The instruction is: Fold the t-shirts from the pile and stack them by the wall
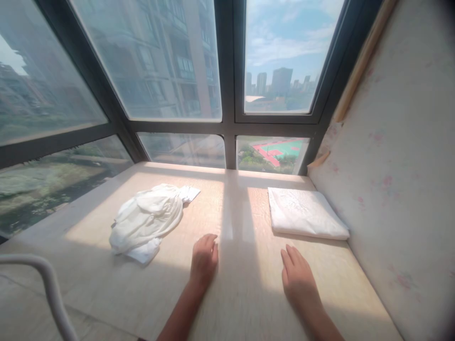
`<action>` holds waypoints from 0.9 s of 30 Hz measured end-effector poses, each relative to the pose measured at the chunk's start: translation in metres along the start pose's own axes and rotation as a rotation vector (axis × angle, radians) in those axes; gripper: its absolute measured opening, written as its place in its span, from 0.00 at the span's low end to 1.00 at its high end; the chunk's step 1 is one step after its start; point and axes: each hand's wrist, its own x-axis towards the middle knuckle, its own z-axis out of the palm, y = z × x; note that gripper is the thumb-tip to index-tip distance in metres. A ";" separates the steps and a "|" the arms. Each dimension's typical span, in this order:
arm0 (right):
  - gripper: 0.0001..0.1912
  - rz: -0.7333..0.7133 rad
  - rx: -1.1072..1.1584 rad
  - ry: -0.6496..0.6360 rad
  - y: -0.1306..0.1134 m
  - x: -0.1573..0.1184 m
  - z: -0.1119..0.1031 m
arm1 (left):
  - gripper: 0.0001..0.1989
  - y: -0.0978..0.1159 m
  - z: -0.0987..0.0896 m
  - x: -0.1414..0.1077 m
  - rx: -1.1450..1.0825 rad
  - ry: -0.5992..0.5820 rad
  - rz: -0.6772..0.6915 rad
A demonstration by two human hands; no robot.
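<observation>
A crumpled white cloth [149, 215] lies in a loose heap on the left part of the pale window ledge [234, 293]. On the right, near the wall, is a white cloth folded into a flat rectangle [305, 213]. My left hand [204, 258] is at the middle of the ledge, right of the heap, with its fingers slightly curled and apart and nothing in them. Just in front of the folded cloth is my right hand [297, 272], fingers extended, palm down, not touching the cloth.
Dark-framed windows [229, 94] enclose the far and left sides. A flower-patterned wall [398, 180] with peeling edges borders the right. A curved white tube [50, 279] rises at the lower left.
</observation>
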 end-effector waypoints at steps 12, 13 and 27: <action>0.32 0.018 0.296 -0.060 -0.096 0.029 -0.008 | 0.25 -0.013 -0.018 -0.037 0.503 0.028 0.050; 0.30 0.022 0.302 -0.084 -0.096 0.029 -0.009 | 0.23 -0.011 -0.019 -0.036 0.508 -0.020 0.030; 0.26 0.043 0.240 -0.029 -0.096 0.030 -0.011 | 0.09 0.006 -0.034 -0.024 0.484 -0.173 -0.032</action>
